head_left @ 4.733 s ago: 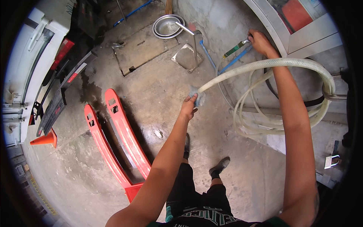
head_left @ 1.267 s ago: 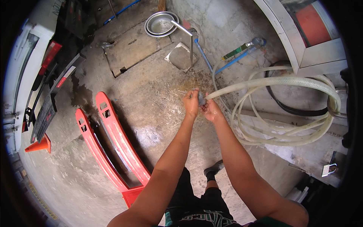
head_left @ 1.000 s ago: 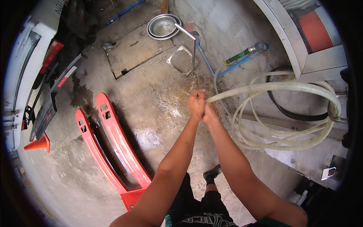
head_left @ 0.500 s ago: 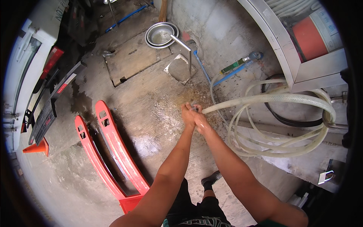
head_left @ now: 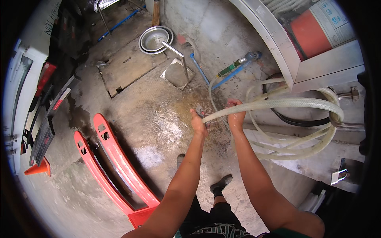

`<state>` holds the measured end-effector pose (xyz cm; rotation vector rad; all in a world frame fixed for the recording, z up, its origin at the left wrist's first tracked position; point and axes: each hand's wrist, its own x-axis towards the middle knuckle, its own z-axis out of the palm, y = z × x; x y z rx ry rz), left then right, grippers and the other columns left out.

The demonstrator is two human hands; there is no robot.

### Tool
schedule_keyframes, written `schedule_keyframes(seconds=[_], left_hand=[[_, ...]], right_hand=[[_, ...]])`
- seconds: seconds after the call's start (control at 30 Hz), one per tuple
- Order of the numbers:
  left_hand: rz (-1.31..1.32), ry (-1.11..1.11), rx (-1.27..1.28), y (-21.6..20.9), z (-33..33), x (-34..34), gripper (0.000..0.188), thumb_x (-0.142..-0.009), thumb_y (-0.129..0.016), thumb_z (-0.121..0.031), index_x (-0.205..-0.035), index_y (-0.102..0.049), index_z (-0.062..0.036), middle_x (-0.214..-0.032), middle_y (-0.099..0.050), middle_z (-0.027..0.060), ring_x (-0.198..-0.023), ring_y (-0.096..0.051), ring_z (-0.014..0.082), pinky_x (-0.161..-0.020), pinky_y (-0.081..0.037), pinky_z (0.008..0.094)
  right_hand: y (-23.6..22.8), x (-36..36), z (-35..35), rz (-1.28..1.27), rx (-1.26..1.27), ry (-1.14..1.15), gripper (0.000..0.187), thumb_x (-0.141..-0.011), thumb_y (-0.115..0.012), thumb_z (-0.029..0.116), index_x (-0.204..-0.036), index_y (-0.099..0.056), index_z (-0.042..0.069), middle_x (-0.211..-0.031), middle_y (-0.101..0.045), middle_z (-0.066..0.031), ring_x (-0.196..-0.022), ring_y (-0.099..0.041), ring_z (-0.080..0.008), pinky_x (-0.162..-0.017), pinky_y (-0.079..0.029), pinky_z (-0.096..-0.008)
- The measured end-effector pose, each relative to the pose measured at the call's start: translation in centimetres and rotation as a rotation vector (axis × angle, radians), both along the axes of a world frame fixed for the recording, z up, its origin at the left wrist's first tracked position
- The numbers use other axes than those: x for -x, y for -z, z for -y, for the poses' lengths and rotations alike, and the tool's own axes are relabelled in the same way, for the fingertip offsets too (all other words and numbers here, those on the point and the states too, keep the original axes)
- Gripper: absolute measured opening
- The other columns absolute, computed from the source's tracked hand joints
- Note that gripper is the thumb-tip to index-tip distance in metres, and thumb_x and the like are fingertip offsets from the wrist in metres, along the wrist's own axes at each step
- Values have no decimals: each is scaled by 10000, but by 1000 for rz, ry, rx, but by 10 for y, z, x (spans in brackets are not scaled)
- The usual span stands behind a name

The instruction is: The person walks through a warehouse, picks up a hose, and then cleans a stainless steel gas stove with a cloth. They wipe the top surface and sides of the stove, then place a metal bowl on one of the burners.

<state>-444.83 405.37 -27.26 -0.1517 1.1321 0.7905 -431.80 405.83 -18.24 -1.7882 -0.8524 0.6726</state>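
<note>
A thick, clear braided hose (head_left: 278, 104) runs from my hands to the right, where its loops hang on a metal bracket. My left hand (head_left: 198, 123) is closed around the hose near its free end. A small grey piece shows just beyond the thumb; I cannot make out what it is. Farther right along the hose, my right hand (head_left: 237, 116) has its palm under it and its fingers curled at its far side. Below the hands the concrete floor (head_left: 164, 127) is wet and shiny.
Red pallet jack forks (head_left: 123, 166) lie to the left, near an orange cone (head_left: 39, 167). Ahead are metal basins (head_left: 155, 39), a bent metal pipe (head_left: 174, 51) and a broom (head_left: 156, 14). A metal-framed cabinet (head_left: 293, 67), blue pipe (head_left: 201, 69) and padlock (head_left: 337, 176) are at right.
My right hand has left my left hand and moved right along the hose. My left hand stays at the hose end. The view has shifted slightly, and my other foot now shows.
</note>
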Motion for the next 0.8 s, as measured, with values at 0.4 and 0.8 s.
schedule_keyframes(seconds=[0.4, 0.8], left_hand=[[306, -17, -292, -4, 29, 31, 454, -1007, -629, -414, -1324, -511, -111, -1202, -620, 147, -1113, -636, 313, -915, -591, 488], [592, -81, -133, 4, 6, -34, 374, -1020, -612, -296, -1231, -559, 8, -1144, -654, 173, -1028, -690, 300, -789, -654, 408]], right_hand=[[-132, -83, -137, 905, 7, -453, 484, -926, -634, 76, -1402, -541, 82, -1262, -605, -240, -1045, -642, -418, -938, -512, -457], [-152, -90, -160, 1187, 376, -516, 371, -1016, -572, 316, -1175, -627, -14, -947, -707, -246, -911, -680, -451, -822, -540, -505]])
